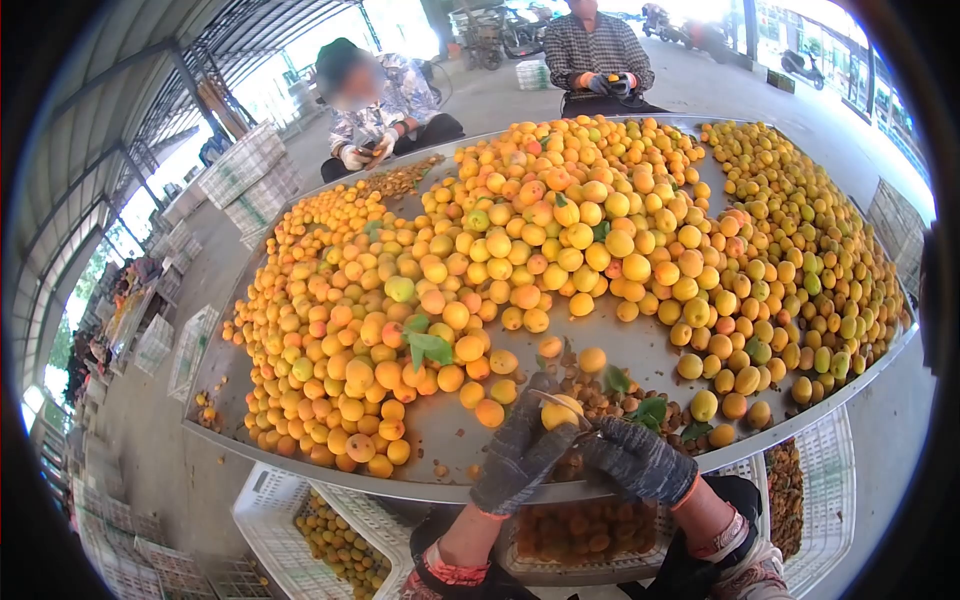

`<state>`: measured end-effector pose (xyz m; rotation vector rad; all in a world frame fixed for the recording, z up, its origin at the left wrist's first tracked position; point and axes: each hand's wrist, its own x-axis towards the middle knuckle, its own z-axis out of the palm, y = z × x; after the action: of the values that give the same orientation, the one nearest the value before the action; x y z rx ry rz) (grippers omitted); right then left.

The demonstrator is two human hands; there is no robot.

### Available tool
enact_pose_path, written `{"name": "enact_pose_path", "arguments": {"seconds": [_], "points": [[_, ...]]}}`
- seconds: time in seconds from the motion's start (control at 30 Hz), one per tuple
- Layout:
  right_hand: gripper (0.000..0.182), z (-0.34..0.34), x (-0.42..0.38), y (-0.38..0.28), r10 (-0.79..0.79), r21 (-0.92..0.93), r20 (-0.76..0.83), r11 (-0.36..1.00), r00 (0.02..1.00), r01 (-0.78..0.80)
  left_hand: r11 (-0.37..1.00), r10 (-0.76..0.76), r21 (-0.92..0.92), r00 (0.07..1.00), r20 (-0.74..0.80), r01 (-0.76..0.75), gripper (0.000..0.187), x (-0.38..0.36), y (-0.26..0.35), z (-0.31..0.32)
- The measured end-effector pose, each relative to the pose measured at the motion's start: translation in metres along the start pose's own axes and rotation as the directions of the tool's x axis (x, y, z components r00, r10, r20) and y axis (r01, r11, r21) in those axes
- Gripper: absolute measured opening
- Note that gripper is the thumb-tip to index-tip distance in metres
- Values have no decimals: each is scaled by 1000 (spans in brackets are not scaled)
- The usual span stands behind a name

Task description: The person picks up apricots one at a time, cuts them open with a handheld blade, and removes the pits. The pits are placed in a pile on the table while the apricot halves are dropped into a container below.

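Note:
My left hand (518, 448), in a dark grey knit glove, grips a yellow-orange apricot (561, 412) just above the near edge of the metal table (640, 345). Close on its right is my right hand (642, 462), gloved alike, its fingers closed around a thin, dark tool whose exact kind I cannot make out. The tool's slim end reaches to the apricot. A big heap of apricots (540, 220) spreads beyond my hands. Brown pits or scraps and green leaves (650, 411) lie right behind my fingers.
Smaller, greener fruit (800, 260) covers the table's right side. Below the near edge stand a white crate with fruit (262, 500), a crate of brown pieces (835, 470), and another between my knees. Two people (395, 85) work at the far side. Stacked crates (245, 165) stand left.

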<state>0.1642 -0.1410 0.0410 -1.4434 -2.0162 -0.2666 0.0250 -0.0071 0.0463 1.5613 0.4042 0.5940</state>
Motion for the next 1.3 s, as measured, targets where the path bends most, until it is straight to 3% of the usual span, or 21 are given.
{"name": "enact_pose_path", "arguments": {"seconds": [0.1, 0.13, 0.17, 0.2, 0.27, 0.3, 0.37, 0.4, 0.47, 0.5, 0.57, 0.6, 0.67, 0.7, 0.77, 0.9, 0.97, 1.0, 1.07, 1.17, 1.3], "points": [[38, 11, -2, -8, 55, -126, 58, 991, 997, -47, 999, 35, -22, 998, -44, -36, 38, -2, -4, 10], [39, 22, -4, -13, 312, 266, 67, 910, 948, -319, 993, -15, -116, 991, -136, -1, 39, -3, -4, 17], [40, 29, -2, -16, 523, 598, 173, 618, 834, -511, 977, -71, -211, 973, -219, 24, 39, -3, -4, 22], [40, 31, 2, -20, 525, 597, 172, 617, 834, -512, 977, -71, -211, 974, -217, 25, 39, -3, -7, 24], [42, 33, 9, -26, 640, 556, 200, 549, 742, -623, 930, -178, -359, 951, -252, 79, 40, -2, -15, 24], [42, 33, 10, -25, 639, 557, 200, 550, 743, -623, 930, -178, -358, 951, -253, 79, 40, -1, -14, 23], [42, 34, 9, -23, 672, 617, 261, 436, 693, -655, 997, -53, -58, 974, -219, 41, 38, 1, -12, 18], [42, 32, 8, -22, 672, 618, 261, 436, 693, -655, 998, -53, -57, 974, -219, 41, 38, 1, -8, 16], [27, 26, 5, -18, 552, 604, 162, 600, 818, -524, 883, -339, -387, 931, -133, 266, 38, 0, 1, 14], [27, 24, 3, -17, 554, 604, 162, 598, 817, -526, 882, -341, -386, 931, -131, 269, 38, 0, 0, 12], [28, 22, 0, -16, 440, 439, 75, 791, 895, -426, 917, -235, -355, 965, -115, 181, 36, 1, -5, 9], [28, 20, 0, -15, 440, 439, 75, 791, 895, -426, 917, -235, -355, 965, -115, 181, 36, 0, -3, 10], [31, 15, 1, -12, 222, 140, -6, 966, 975, -219, 929, -213, -336, 967, -138, 157, 33, 0, 4, 12], [31, 14, 1, -11, 223, 139, -6, 966, 975, -220, 929, -213, -336, 968, -136, 157, 33, 0, 4, 13], [34, 12, 0, -10, 470, 539, 233, 667, 852, -515, 955, -168, -268, 978, -126, 129, 31, 1, 0, 15], [33, 15, -4, -4, 463, 568, 296, 617, 835, -544, 974, -137, -197, 981, -135, 109, 29, 1, -4, 14], [33, 14, -5, 1, 230, 389, 129, 883, 965, -262, 993, -50, -115, 988, -143, 33, 28, 0, -7, 13], [33, 12, -4, 2, 230, 389, 129, 883, 965, -262, 993, -50, -116, 988, -143, 33, 28, 0, -5, 11], [35, 6, -3, 3, 105, 144, 21, 984, 994, -107, 996, 28, 85, 996, -88, -20, 26, 1, 3, 9], [37, 5, -8, 5, 132, 156, 48, 978, 990, -138, 998, 7, -56, 999, -39, -9, 28, 1, 0, 9], [38, 2, 1, -4, 76, 1, 55, 997, 996, -76, 1000, -24, -17, 998, -66, 22, 31, 1, 1, 16]]}}
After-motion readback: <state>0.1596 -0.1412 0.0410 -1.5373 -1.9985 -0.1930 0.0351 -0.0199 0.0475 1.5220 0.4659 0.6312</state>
